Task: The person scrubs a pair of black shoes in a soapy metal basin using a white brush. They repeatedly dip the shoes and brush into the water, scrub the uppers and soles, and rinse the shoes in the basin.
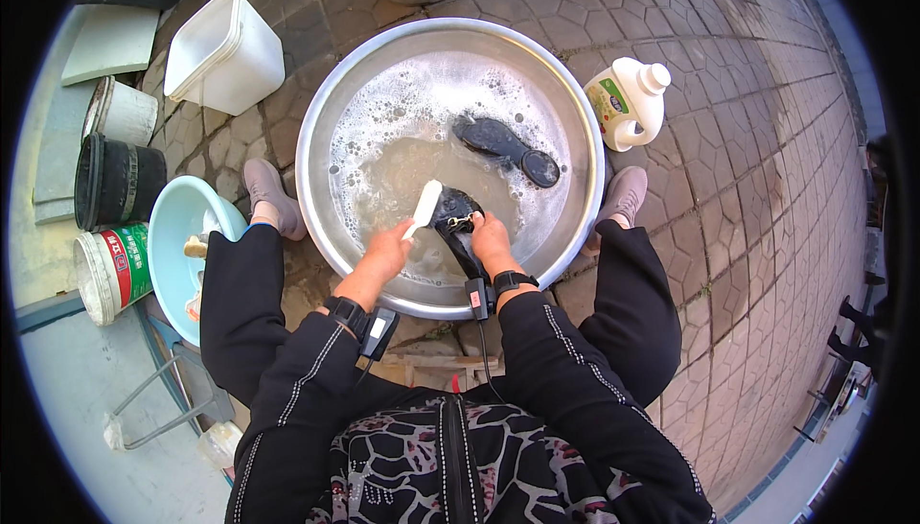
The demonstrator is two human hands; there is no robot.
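A wide metal basin [314,92] of cloudy, sudsy water [413,85] sits between my feet. My left hand [387,252] grips the handle of a white brush [426,209], whose head is against a wet black shoe [460,247]. My right hand [490,238] holds that shoe by its side, close to a gold-coloured metal ornament on its upper. Farther back in the basin floats a second black shoe [496,139], with its sole turned up. The brush's bristles are hidden from view.
Right of the basin stands a white detergent bottle [629,103]. To the left are a white square bucket [244,56], a light blue basin [167,236] with things inside, a black bucket [118,180] and a paint bucket [111,272]. Brick paving [755,200] surrounds me.
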